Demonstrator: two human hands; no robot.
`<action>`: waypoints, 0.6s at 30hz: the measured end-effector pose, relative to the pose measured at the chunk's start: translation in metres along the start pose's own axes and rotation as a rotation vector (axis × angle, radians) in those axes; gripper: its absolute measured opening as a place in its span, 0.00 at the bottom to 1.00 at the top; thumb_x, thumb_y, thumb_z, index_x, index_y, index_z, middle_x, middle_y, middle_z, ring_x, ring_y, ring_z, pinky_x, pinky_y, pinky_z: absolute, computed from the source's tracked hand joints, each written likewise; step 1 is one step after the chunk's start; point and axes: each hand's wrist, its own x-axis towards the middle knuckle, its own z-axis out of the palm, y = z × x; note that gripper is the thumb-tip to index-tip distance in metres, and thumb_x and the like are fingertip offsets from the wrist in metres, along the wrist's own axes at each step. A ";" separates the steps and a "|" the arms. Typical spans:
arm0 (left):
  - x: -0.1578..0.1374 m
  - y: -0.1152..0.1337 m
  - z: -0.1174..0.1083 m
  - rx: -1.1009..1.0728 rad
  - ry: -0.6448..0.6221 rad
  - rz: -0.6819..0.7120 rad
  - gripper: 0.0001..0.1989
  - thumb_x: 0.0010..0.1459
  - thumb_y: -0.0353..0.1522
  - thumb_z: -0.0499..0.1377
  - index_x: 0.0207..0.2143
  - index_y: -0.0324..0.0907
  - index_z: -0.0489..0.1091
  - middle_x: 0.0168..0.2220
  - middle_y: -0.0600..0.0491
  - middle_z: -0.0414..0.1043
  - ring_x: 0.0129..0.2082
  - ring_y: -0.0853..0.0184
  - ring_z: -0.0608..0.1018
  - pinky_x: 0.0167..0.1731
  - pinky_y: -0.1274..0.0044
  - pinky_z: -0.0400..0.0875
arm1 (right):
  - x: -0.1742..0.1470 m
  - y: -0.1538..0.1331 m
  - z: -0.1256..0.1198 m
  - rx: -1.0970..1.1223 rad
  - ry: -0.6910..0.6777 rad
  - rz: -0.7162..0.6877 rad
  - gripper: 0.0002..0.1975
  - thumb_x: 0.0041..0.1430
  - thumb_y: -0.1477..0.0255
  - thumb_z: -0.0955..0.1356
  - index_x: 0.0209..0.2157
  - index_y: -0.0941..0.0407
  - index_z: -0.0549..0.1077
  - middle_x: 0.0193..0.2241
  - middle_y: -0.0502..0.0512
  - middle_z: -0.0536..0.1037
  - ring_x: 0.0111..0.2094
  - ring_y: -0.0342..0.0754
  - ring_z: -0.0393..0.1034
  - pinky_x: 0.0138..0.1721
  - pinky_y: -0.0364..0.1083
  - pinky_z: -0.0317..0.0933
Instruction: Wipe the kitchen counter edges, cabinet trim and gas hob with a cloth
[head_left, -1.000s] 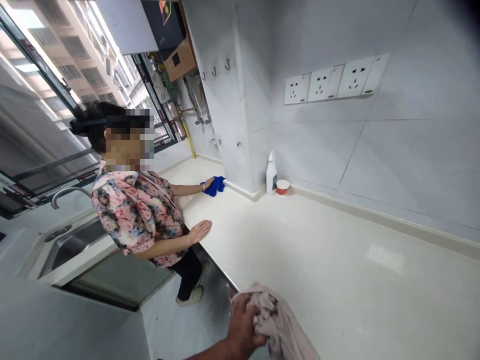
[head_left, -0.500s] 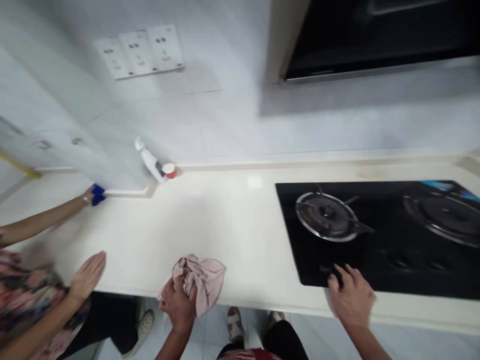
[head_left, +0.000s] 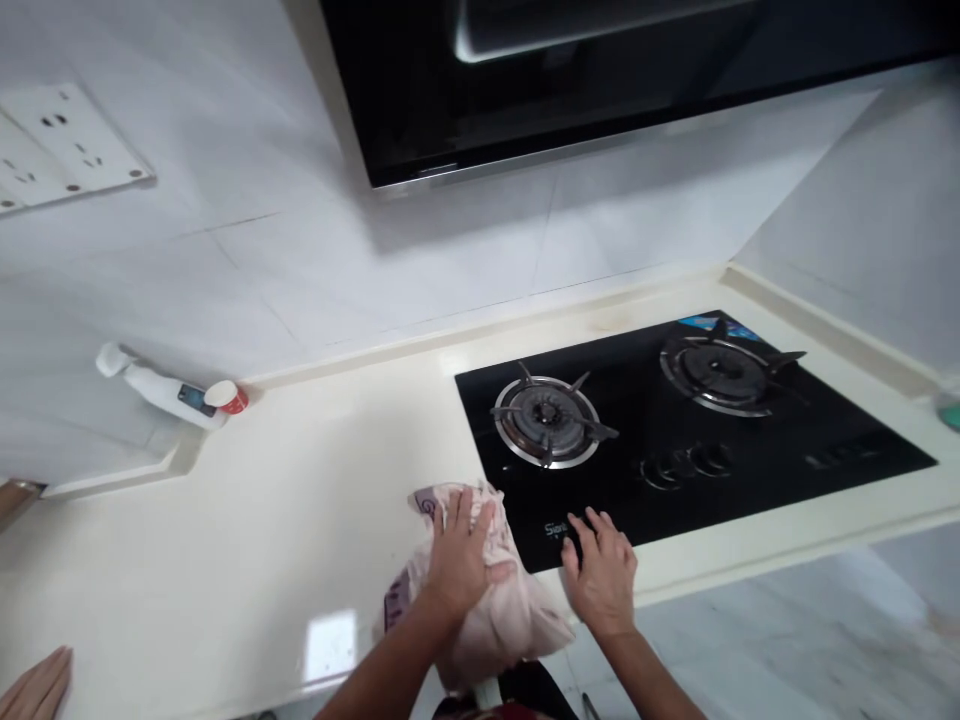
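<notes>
My left hand lies flat on a pale pink cloth, fingers stretched out and apart. The cloth, with purple print at its left side, is bunched on the cream countertop beside the left edge of the black gas stove. Part of it droops over the counter's front edge. My right hand rests at the stove's front edge near the white lettering, fingers spread and slightly bent, holding nothing. The left burner is just beyond both hands.
A white spray bottle and a red-and-white paper cup stand by the wall at left. Another person's hand is at the lower left. A black range hood overhangs the stove. The right burner sits farther back.
The view has swung right. My left hand has brought the cloth rightward to the stove's edge, its fingers now flat instead of bunched. My right hand stays near the stove's front edge.
</notes>
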 end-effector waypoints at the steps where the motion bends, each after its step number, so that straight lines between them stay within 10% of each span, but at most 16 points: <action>1: 0.020 -0.004 -0.008 0.008 0.016 -0.003 0.41 0.59 0.49 0.62 0.71 0.48 0.54 0.73 0.42 0.50 0.71 0.44 0.54 0.66 0.49 0.51 | 0.002 0.000 -0.001 -0.013 -0.011 -0.001 0.19 0.68 0.65 0.60 0.53 0.57 0.73 0.58 0.66 0.71 0.64 0.62 0.58 0.61 0.64 0.52; 12: 0.130 -0.039 -0.057 0.120 0.153 -0.250 0.21 0.65 0.40 0.60 0.57 0.41 0.68 0.56 0.45 0.70 0.51 0.59 0.76 0.50 0.61 0.75 | 0.018 0.007 0.008 -0.080 -0.030 -0.271 0.18 0.65 0.69 0.63 0.53 0.61 0.71 0.57 0.69 0.71 0.65 0.62 0.57 0.64 0.62 0.52; 18: 0.081 -0.004 -0.023 0.135 0.165 -0.345 0.35 0.66 0.45 0.54 0.72 0.46 0.52 0.75 0.41 0.42 0.74 0.43 0.45 0.67 0.46 0.47 | 0.015 0.007 0.015 -0.102 0.008 -0.259 0.17 0.64 0.70 0.64 0.52 0.60 0.71 0.56 0.69 0.72 0.64 0.62 0.60 0.63 0.63 0.53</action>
